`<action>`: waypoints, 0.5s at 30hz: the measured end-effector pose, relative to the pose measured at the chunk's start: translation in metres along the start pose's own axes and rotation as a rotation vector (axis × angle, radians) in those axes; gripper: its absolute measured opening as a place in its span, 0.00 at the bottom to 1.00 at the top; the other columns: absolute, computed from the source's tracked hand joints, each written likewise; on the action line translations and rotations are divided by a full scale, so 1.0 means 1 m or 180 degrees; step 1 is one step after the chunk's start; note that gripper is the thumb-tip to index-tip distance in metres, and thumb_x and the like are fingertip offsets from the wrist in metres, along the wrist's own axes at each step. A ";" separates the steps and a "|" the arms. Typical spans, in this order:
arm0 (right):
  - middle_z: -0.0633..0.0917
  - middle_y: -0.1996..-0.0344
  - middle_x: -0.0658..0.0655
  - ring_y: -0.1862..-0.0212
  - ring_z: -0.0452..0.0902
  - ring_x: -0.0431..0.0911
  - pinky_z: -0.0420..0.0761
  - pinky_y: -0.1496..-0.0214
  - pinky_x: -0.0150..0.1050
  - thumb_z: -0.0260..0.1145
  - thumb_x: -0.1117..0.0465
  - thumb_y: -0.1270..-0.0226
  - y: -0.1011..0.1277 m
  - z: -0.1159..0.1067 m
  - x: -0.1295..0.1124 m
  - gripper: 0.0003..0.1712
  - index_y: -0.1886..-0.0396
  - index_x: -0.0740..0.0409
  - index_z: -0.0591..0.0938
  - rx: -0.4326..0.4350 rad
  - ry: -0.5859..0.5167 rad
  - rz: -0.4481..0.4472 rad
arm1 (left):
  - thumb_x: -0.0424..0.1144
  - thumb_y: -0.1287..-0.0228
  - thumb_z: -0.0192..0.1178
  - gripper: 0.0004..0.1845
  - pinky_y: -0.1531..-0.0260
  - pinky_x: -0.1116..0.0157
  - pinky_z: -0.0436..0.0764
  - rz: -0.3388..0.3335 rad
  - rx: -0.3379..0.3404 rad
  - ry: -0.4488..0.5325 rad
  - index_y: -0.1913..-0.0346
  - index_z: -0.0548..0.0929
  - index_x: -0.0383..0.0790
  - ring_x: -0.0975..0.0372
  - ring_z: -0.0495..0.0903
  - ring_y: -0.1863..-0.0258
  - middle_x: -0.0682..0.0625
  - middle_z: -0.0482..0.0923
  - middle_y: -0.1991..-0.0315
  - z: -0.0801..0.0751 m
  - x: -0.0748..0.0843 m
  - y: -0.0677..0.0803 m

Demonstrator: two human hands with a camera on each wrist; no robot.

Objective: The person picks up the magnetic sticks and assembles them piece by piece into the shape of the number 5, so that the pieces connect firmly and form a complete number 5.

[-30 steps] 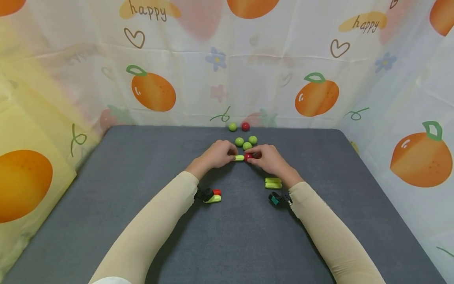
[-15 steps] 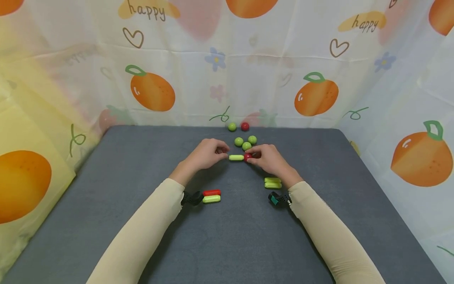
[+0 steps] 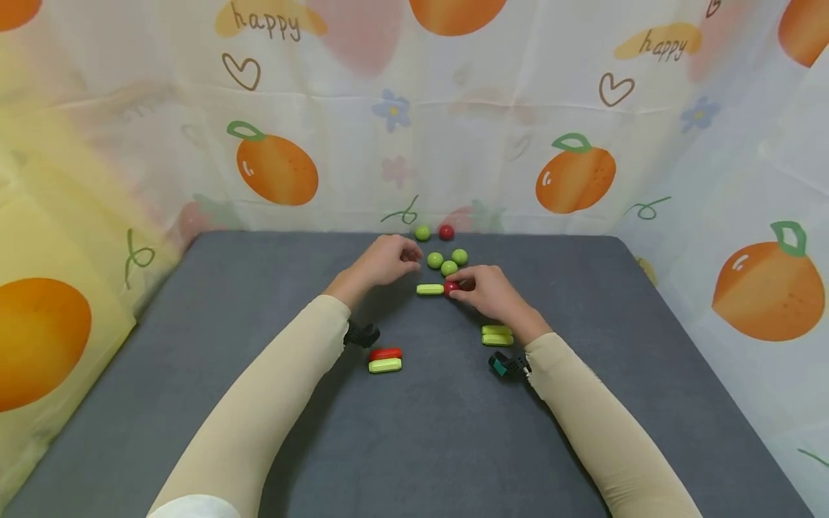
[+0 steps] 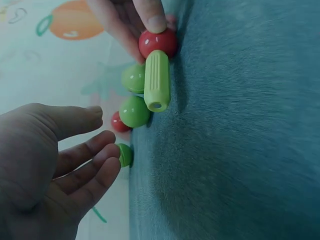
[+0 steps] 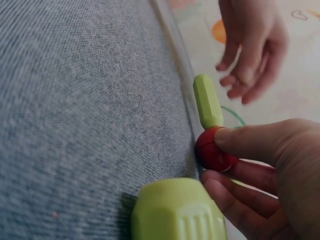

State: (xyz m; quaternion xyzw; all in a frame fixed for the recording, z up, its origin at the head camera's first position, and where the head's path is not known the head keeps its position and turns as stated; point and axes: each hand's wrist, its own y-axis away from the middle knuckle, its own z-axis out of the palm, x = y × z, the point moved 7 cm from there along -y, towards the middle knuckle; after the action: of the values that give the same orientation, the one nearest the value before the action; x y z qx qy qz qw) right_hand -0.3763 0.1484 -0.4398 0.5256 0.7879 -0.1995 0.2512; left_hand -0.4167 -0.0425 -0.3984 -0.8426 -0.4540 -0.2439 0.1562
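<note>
- Our right hand (image 3: 487, 291) pinches the red ball (image 3: 451, 288), which touches the green rod (image 3: 430, 289) on the bench (image 3: 194, 374).
- Our left hand (image 3: 383, 260) hovers with fingers relaxed, left of 3 green balls (image 3: 448, 268).

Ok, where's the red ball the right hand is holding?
In the head view the red ball sits mid-table, pinched by the right hand, touching the right end of a green rod, just below three green balls.

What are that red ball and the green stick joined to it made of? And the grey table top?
Red ball: likely glossy plastic, it shows sharp highlights. Green stick: probably moulded plastic, duller, with lengthwise ribs and a hole in its end. Grey table top: seemingly woven fabric or felt, matte with visible fibres.
</note>
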 end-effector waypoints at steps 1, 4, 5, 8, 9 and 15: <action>0.91 0.47 0.53 0.50 0.88 0.47 0.87 0.49 0.47 0.75 0.56 0.23 0.000 0.000 0.000 0.20 0.36 0.54 0.90 0.0006 -0.0004 -0.0021 | 0.35 0.21 0.67 0.14 0.46 0.53 0.83 -0.0023 -0.0022 -0.0029 0.40 0.89 0.34 0.52 0.86 0.48 0.43 0.88 0.48 0.001 0.000 -0.006; 0.91 0.47 0.53 0.51 0.88 0.47 0.88 0.49 0.47 0.75 0.56 0.23 0.000 0.001 -0.002 0.19 0.37 0.55 0.90 0.0023 -0.0024 -0.0082 | 0.38 0.20 0.67 0.14 0.44 0.53 0.83 -0.0113 -0.0078 -0.0111 0.39 0.89 0.35 0.51 0.86 0.45 0.42 0.88 0.46 0.004 0.000 -0.022; 0.91 0.47 0.53 0.51 0.88 0.47 0.88 0.50 0.46 0.75 0.56 0.22 0.000 0.001 -0.002 0.19 0.36 0.55 0.90 0.0019 -0.0030 -0.0097 | 0.38 0.21 0.67 0.14 0.44 0.53 0.83 -0.0133 -0.0092 -0.0119 0.39 0.89 0.36 0.51 0.85 0.45 0.42 0.88 0.45 0.006 0.000 -0.026; 0.91 0.48 0.52 0.51 0.88 0.46 0.88 0.51 0.46 0.74 0.57 0.22 0.000 0.001 -0.001 0.19 0.36 0.55 0.90 0.0012 -0.0062 -0.0118 | 0.37 0.21 0.67 0.15 0.43 0.52 0.83 -0.0141 -0.0118 -0.0213 0.38 0.88 0.37 0.51 0.85 0.45 0.42 0.88 0.45 0.014 0.004 -0.035; 0.91 0.48 0.52 0.51 0.88 0.46 0.88 0.51 0.46 0.74 0.57 0.22 0.000 0.001 -0.001 0.19 0.36 0.55 0.90 0.0008 -0.0067 -0.0120 | 0.37 0.22 0.67 0.15 0.43 0.52 0.82 -0.0134 -0.0127 -0.0250 0.37 0.88 0.38 0.51 0.85 0.45 0.43 0.88 0.45 0.017 0.005 -0.038; 0.91 0.48 0.53 0.50 0.88 0.47 0.88 0.50 0.46 0.75 0.57 0.23 0.001 -0.001 0.001 0.20 0.36 0.57 0.89 -0.0013 -0.0092 -0.0099 | 0.36 0.22 0.67 0.20 0.42 0.50 0.80 -0.0149 -0.0162 -0.0537 0.32 0.86 0.44 0.51 0.82 0.45 0.44 0.85 0.44 0.032 0.006 -0.050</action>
State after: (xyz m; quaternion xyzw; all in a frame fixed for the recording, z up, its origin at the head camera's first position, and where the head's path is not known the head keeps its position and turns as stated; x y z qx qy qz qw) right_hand -0.3756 0.1504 -0.4400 0.5098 0.7927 -0.2093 0.2605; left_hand -0.4470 0.0040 -0.4192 -0.8531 -0.4787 -0.1870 0.0901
